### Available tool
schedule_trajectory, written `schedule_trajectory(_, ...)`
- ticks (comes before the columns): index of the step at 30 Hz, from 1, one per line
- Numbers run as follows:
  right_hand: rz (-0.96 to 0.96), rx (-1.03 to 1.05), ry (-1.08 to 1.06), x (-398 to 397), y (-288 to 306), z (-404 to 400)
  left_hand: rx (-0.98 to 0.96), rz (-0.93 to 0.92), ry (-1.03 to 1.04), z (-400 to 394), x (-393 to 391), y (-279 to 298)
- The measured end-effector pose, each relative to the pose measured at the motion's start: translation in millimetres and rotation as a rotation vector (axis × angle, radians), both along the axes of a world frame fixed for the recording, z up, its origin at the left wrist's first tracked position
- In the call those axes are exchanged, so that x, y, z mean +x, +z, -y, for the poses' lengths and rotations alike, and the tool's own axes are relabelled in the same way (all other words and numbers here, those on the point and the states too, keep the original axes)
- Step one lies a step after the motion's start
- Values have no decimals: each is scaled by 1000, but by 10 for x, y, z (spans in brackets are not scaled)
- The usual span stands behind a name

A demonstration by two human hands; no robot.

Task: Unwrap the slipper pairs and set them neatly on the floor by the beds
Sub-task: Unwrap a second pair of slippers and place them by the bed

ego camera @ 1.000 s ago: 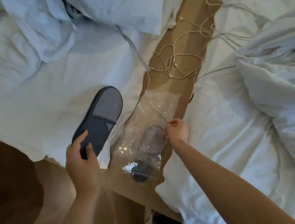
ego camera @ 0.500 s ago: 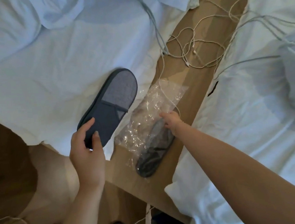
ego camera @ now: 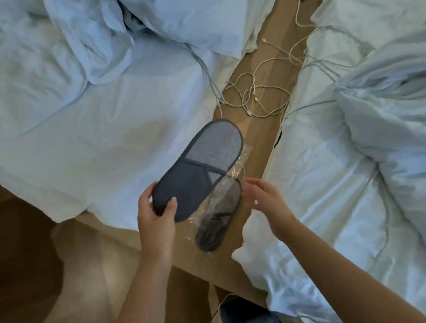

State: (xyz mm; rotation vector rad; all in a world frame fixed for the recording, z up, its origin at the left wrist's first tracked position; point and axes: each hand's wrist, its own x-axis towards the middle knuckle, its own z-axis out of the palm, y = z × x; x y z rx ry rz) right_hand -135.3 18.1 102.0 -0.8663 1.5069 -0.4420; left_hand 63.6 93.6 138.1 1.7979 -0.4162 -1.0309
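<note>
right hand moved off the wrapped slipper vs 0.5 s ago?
Yes. The right hand has lifted off the wrapped slipper, which lies on the floor, and now hangs open beside it, toward the right bed.

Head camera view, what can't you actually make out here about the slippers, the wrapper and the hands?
- Second slipper: toe end covered by the held slipper; creased plastic wrapper blurs it, so whether it is still inside is unclear.
- Right hand: motion-blurred; contact with the wrapper is uncertain.
- Left hand: fingers under the held slipper are hidden.
- Cables: plug types too small.
</note>
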Motion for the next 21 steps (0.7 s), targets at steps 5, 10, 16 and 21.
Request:
schedule_trajectory(5,111,-124,-222,-71,979,-735,-21,-373,-53,-603,-155,639)
schedule_trajectory(10,82,-235,-426,-214,1927,-1696,-37,-530,-267,-1547,-261,1388)
schedule_trajectory(16,92,-369,-562,-539,2760,-2754,13,-313,-591,-2255,-453,2192)
schedule_trajectory(21,55,-527,-422,-910,3333,-3287,-55,-235,-829,-2441,-841,2925)
